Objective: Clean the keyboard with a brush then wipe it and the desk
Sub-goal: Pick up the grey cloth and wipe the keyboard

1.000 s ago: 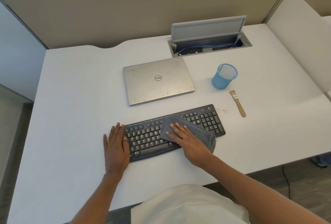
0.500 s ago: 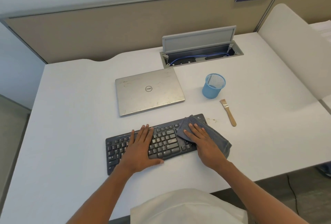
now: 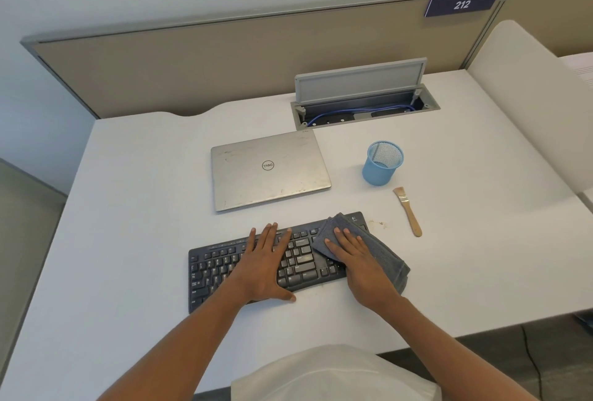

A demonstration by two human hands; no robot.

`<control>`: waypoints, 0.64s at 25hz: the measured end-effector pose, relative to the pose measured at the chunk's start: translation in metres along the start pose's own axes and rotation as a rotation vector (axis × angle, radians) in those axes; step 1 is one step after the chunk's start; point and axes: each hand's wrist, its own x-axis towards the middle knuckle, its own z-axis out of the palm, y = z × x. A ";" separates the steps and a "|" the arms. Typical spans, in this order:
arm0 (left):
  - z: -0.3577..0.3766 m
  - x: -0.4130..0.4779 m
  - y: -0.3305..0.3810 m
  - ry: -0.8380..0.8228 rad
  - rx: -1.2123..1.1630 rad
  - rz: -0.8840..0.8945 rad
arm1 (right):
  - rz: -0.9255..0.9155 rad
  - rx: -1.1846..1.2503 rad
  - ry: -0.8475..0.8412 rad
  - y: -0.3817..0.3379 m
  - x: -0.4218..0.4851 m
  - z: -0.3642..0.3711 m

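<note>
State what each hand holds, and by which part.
Nothing is gripped. The right hand presses flat on the middle of the grey cloth over the right end of the keyboard; the left hand lies flat on its middle.

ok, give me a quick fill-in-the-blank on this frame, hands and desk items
1. The right hand presses a grey ____ onto the right end of the keyboard.
2. The left hand lies flat on the keys, holding ____.
3. The brush lies on the desk, touched by ____ hand.
4. The laptop behind the keyboard is ____.

Missing words: cloth; nothing; neither; closed.
</note>
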 end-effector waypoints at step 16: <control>-0.028 -0.001 0.003 0.092 0.024 0.072 | 0.098 -0.011 0.250 -0.002 -0.001 -0.033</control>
